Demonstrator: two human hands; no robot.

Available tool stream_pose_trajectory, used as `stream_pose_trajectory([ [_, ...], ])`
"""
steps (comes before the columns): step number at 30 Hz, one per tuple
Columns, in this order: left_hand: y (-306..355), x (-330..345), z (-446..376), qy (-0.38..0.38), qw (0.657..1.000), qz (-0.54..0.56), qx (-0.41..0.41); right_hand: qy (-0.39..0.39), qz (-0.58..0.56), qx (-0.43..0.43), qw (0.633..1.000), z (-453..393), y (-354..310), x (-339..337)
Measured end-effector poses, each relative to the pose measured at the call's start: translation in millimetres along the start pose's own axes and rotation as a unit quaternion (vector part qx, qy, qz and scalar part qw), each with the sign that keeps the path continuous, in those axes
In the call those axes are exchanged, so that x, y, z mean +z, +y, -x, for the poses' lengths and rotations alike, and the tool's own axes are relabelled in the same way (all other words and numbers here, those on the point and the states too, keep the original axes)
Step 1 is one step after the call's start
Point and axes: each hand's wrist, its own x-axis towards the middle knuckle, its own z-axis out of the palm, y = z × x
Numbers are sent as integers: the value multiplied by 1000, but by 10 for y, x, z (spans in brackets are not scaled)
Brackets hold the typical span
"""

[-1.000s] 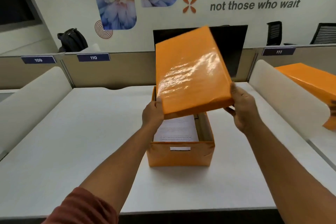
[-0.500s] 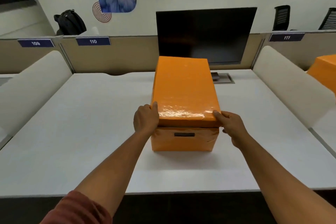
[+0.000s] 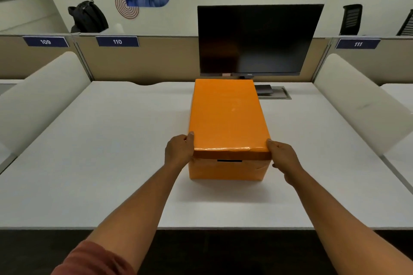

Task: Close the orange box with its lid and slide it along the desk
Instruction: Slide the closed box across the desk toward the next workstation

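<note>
An orange box [image 3: 226, 169] stands in the middle of the white desk [image 3: 111, 152], long side pointing away from me. Its glossy orange lid [image 3: 226, 114] lies flat on top and covers the opening. My left hand [image 3: 178, 152] grips the lid's near left corner, thumb on top. At the near right corner my right hand [image 3: 282, 158] holds the lid the same way. The box's inside is hidden.
A dark monitor [image 3: 259, 38] stands just behind the box, with a cable hatch [image 3: 273, 92] at its foot. Padded white dividers [image 3: 40, 100] [image 3: 362, 105] bound the desk left and right. The desk's front edge [image 3: 201, 227] runs below my forearms.
The lid came down from a tilted hold above the open box and now sits flat on it. Both hands stay at its near corners.
</note>
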Motion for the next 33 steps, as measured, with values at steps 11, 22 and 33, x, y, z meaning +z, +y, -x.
stream_pose_trajectory([
  [11, -31, -59, -87, -25, 1000, 3, -1, -36, 3, 58, 998, -84, -11, -82],
  [22, 362, -41, -547, 13, 1000, 12, -2, 6, 216, -146, 966, -790, -456, 40],
  [33, 925, 276, -1486, -38, 993, -77, 77, -77, 437, -236, 865, -1810, -1005, 374],
])
